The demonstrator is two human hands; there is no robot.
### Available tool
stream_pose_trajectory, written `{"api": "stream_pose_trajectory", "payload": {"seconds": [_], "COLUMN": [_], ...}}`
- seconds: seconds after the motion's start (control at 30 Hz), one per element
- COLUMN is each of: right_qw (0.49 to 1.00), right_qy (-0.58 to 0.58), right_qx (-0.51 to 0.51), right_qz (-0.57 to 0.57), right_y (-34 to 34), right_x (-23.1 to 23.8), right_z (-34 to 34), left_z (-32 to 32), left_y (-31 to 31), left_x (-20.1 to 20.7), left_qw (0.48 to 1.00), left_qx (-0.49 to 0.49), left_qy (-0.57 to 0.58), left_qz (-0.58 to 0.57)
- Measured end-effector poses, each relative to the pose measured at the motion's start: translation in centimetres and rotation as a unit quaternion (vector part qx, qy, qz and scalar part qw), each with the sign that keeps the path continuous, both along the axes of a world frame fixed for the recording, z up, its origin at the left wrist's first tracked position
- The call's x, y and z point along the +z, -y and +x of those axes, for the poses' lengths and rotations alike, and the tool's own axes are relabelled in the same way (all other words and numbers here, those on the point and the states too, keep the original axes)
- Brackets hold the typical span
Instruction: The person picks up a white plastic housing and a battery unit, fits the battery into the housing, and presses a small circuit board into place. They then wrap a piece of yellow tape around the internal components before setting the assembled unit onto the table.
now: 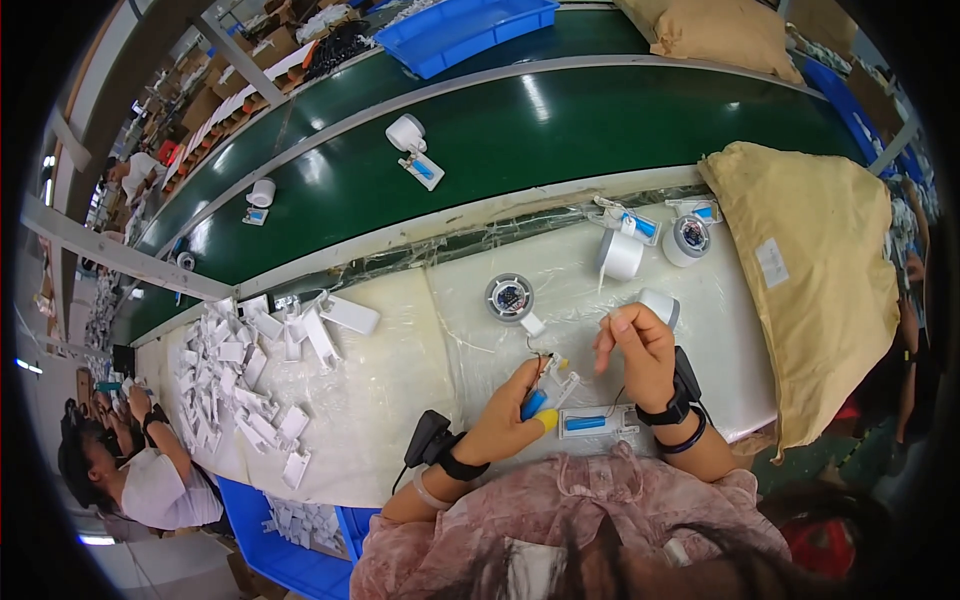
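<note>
My left hand (508, 412) is closed around a blue cylindrical battery (534, 404), with a white plastic bracket (562, 388) beside it. A yellow cover sits on one of its fingertips. Thin wires run near the fingers toward a round white housing (510, 297) with an exposed circuit board. Raised to the right, my right hand (643, 352) has thumb and fingers pinched together; whatever they hold is too small to name. Between my wrists lies a white holder with a blue battery (585, 423). Just beyond my right hand is a white cylindrical housing (660, 306), partly hidden.
More white housings (620, 256) stand beyond, beside a tan sack (815, 260). Loose white plastic parts (232, 365) are heaped left, above a blue bin (290, 560). A green conveyor (560, 125) carries similar units and runs past the table. Another person (150, 485) works at far left.
</note>
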State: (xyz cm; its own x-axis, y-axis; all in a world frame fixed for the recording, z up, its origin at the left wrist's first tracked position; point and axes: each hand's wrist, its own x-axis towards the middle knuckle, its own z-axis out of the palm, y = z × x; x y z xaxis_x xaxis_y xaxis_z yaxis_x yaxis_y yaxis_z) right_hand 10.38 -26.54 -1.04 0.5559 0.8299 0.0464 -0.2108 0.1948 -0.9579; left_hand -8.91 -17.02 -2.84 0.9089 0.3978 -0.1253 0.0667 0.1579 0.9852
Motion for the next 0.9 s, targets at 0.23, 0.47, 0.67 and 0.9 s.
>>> {"api": "stream_pose_trajectory", "payload": {"seconds": [0.23,0.47,0.67,0.9], "right_qw": [0.997,0.939,0.799,0.691], "right_qy": [0.066,0.193,0.214,0.114], "right_qx": [-0.041,-0.26,-0.468,-0.493], "right_qz": [0.002,-0.113,-0.31,-0.516], "right_y": [3.5,16.5,32.8,51.0], "right_x": [4.5,9.0,5.8,-10.5], "right_z": [2.0,4.0,5.6,6.1], "left_z": [-0.6,-0.6,0.2,-0.2], "left_y": [-0.1,-0.4,0.2,0.0], "left_x": [-1.7,0.2,1.7,-0.3], "left_qw": [0.999,0.998,0.993,0.992], "left_qx": [-0.012,0.023,0.061,0.085], "left_qy": [-0.041,-0.058,-0.099,-0.095], "left_qz": [0.016,0.024,0.007,-0.005]}}
